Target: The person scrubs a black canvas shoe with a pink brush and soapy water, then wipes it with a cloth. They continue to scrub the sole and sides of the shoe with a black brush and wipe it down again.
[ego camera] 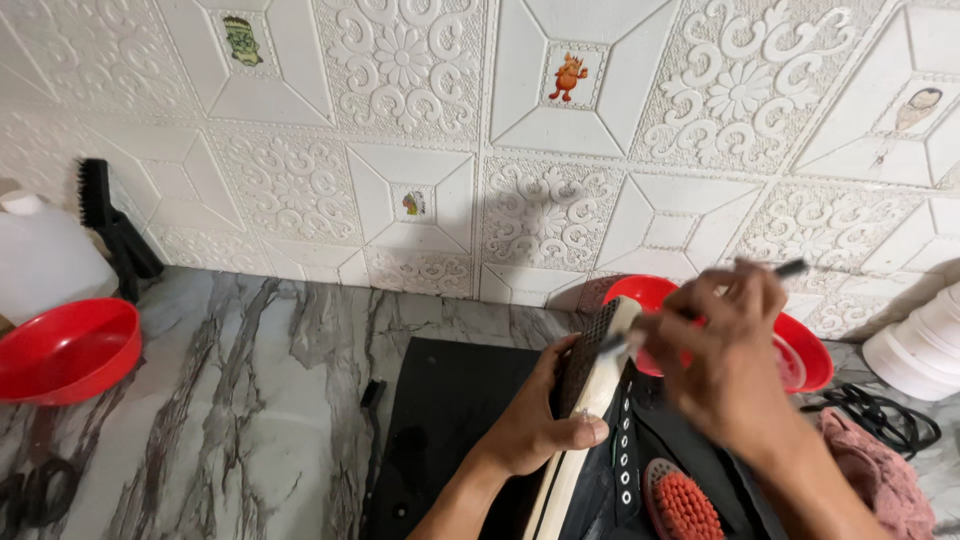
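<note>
Head view: grey-veined marble counter (250,400), white embossed wall tiles (540,200), black mat (450,420). Left hand (535,425) clasps upturned shoe (590,400) over mat; right hand (725,360) pinches blurred brush (700,305) at sole. Red bowls: left (65,350), behind shoe (800,345).

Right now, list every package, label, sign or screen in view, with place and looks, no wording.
No signs or screens.
White plastic jug: far left on the counter, capped, no label visible.
Cartoon stickers: small colourful figures centred in the white embossed wall tiles.
White stacked tubs: far right by the wall, plain.
</note>
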